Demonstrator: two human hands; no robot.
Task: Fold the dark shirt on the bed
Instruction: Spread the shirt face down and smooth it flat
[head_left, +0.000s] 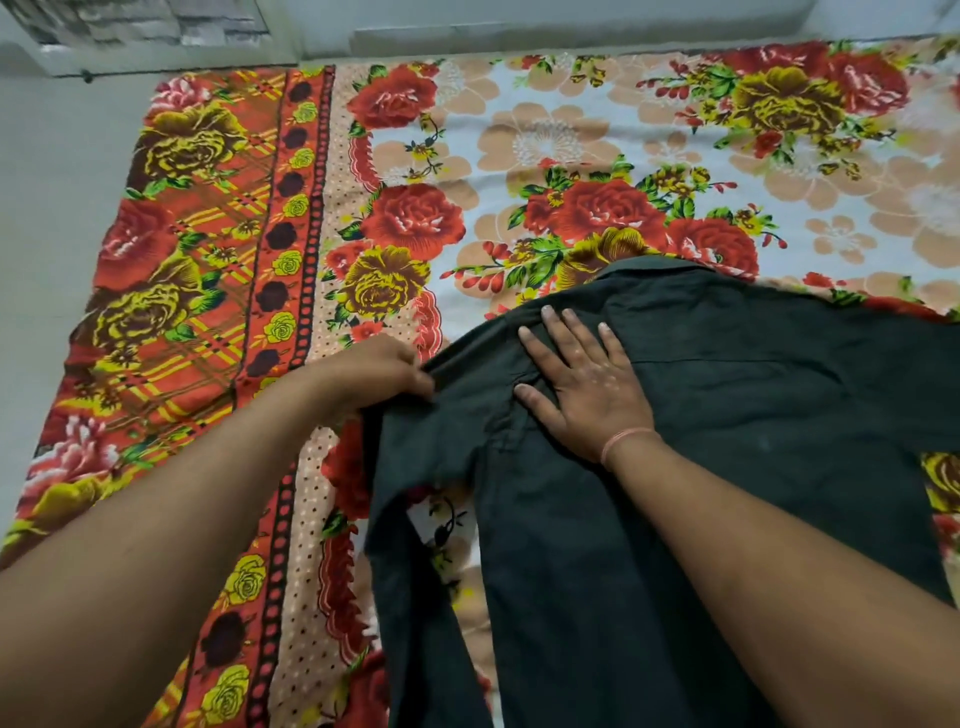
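Observation:
The dark shirt lies spread back-up on the floral bed sheet, collar pointing away from me. My right hand lies flat on the shirt near its left shoulder, fingers straight and spread, pressing the cloth down. My left hand pinches the shirt's left shoulder edge where the sleeve begins. The left sleeve hangs down toward me along the shirt's left side. The shirt's right side runs out past the right edge of view.
The bed sheet has a red and orange patterned border on the left. Beyond that border is bare pale floor, and a pale wall runs along the bed's far edge.

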